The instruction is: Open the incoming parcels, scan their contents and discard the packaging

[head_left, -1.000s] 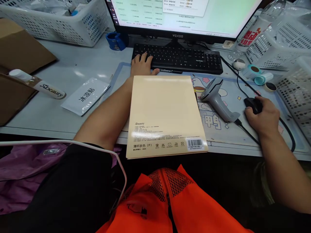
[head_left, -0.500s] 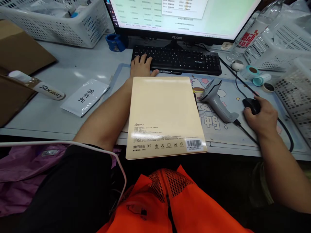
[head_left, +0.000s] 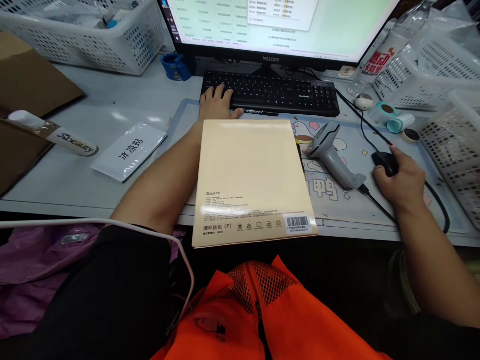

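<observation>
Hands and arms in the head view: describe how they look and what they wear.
The left hand and right hand are ungloved, with no ring or watch visible. Both forearms are bare. A black sleeve covers the upper left arm, a pale cable crossing it; the right sleeve also looks dark.

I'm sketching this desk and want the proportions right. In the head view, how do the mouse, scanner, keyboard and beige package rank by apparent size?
Largest to smallest, by visible area:
1. Beige package, nearer the camera than the keyboard
2. Keyboard
3. Scanner
4. Mouse, partly covered by the right hand
</observation>
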A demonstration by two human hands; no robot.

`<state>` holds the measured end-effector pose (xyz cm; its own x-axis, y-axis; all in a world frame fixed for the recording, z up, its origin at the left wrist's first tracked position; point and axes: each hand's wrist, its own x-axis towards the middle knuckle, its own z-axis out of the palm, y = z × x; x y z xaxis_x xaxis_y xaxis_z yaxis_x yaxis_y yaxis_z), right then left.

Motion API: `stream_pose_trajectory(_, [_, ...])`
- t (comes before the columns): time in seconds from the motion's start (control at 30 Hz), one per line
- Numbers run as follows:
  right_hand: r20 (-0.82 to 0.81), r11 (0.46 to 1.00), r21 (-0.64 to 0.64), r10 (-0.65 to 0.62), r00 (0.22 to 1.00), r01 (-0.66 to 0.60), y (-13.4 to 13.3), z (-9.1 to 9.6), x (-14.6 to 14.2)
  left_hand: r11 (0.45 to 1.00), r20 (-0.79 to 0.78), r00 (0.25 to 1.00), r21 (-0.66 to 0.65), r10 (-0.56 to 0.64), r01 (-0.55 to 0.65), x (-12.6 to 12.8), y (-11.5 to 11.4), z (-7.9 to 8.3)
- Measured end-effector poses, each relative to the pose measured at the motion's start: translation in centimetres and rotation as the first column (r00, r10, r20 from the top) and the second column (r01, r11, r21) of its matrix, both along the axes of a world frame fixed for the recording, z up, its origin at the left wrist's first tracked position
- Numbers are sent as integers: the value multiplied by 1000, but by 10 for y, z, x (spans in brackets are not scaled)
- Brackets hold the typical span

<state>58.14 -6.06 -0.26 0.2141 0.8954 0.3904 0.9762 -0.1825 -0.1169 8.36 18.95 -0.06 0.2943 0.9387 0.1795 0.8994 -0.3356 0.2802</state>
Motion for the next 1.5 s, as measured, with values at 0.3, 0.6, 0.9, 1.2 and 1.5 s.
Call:
stream_pose_trajectory(0.3, [-21,995,21,-98,995,99,0,-6,3,993,-64,994,93,83,-77,6,-7,3])
stream_pose_trajectory(0.6, [-117,994,104,-12,993,24,16,-35,18,987,-138,983,114,125,-109,5,-14,14])
stream_pose_trajectory(0.9, [-91,996,62,-52,994,57,15,-35,17,990,-133,985,102,113,-99,1,-5,4])
stream_pose_trajectory(1.2, [-87,995,104,1,996,8,16,-42,25,990,-125,987,106,103,-90,-1,-2,1])
stream_pose_trajectory(1.5, [-80,989,148,28,996,-16,18,-42,22,991,-130,987,106,100,-86,-1,-3,2])
